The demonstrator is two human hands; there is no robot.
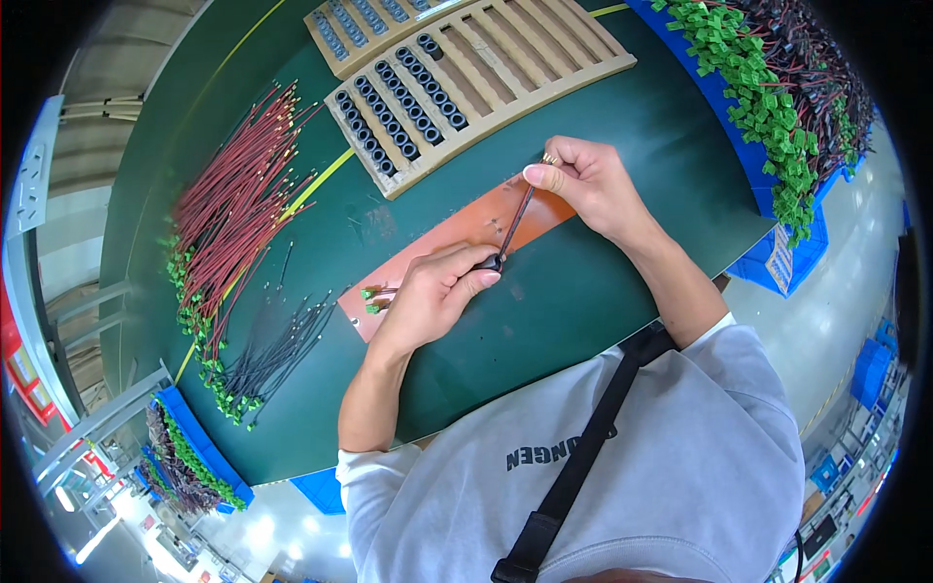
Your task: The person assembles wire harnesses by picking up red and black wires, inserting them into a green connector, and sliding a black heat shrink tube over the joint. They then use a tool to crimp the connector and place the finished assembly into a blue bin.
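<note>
My left hand (428, 296) is closed around a black ring-like sleeve (492, 262). Dark red and black wires (518, 219) run from it up to my right hand (593, 189), which pinches their ends between thumb and fingers. Small gold tips show just past those fingers. Green connectors (373, 301) stick out on the other side of my left hand, so the wires seem to pass under its palm. Both hands are over an orange-brown plate (452, 231) on the green table (554, 311).
Beyond the plate lies a slotted tray (505, 105) with rows of black ring-like sleeves, another tray (340, 60) behind it. At left are red wires with green connectors (238, 194) and a bunch of black wires (277, 345). Blue bins (709, 107) (199, 442) full of wired connectors flank the table.
</note>
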